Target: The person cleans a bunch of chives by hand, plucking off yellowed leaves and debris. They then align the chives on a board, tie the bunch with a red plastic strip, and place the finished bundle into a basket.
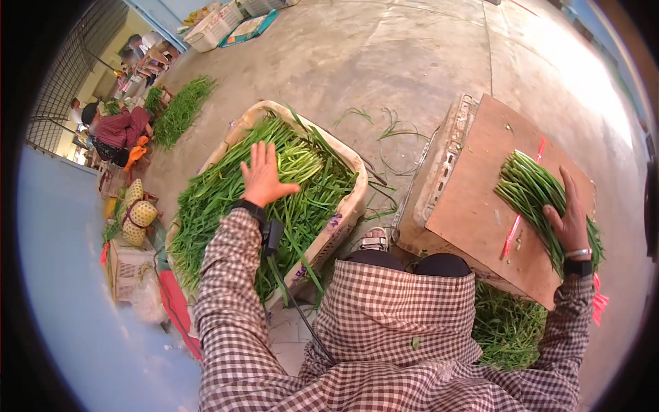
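Observation:
My left hand (265, 178), fingers spread, is over a cream plastic crate (353, 185) heaped with long green leafy stalks (213, 223), just left of some paler stems (298, 165). My right hand (570, 223) rests against a loose bundle of green stalks (522, 182) on a brown board (463, 178), its fingers extended and thumb apart. A pink strip (510, 237) runs beneath that bundle. The board lies on top of a worn plastic crate (439, 144).
More greens (508, 323) lie below the board. A co-worker in maroon (117, 130) crouches left near a grass-like pile (182, 110), with more people (147, 51) beyond. A yellow patterned bundle (137, 223), a small crate (130, 268) and stacked baskets (206, 31) stand around.

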A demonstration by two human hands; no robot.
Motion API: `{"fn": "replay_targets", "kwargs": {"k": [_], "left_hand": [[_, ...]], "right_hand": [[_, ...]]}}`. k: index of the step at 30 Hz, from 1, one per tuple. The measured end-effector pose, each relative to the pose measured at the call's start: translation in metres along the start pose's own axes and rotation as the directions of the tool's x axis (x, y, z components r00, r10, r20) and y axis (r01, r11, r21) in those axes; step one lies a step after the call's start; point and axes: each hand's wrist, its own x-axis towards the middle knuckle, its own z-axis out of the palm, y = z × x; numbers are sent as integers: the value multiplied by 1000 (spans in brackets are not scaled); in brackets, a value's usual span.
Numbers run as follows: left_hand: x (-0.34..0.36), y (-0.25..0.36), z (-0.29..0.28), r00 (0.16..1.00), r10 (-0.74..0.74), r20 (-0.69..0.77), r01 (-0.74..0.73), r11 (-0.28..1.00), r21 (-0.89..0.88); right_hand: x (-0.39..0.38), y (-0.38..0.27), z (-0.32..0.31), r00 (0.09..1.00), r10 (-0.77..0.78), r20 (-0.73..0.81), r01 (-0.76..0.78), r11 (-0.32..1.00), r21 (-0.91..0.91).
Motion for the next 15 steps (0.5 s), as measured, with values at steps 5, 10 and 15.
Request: {"fn": "replay_targets", "kwargs": {"k": [5,10,15], "left_hand": [[40,-3,38,977,176,-117,-183,981,-56],[65,-3,47,980,190,-53,-195,974,-115],[73,1,32,937,176,302,-101,963,-249]], "right_hand": [[-18,-31,-12,999,8,33,-8,1000,-7],[-18,-53,-11,994,31,102,-39,996,75],[2,-83,3,987,-42,152,22,991,133]]}}
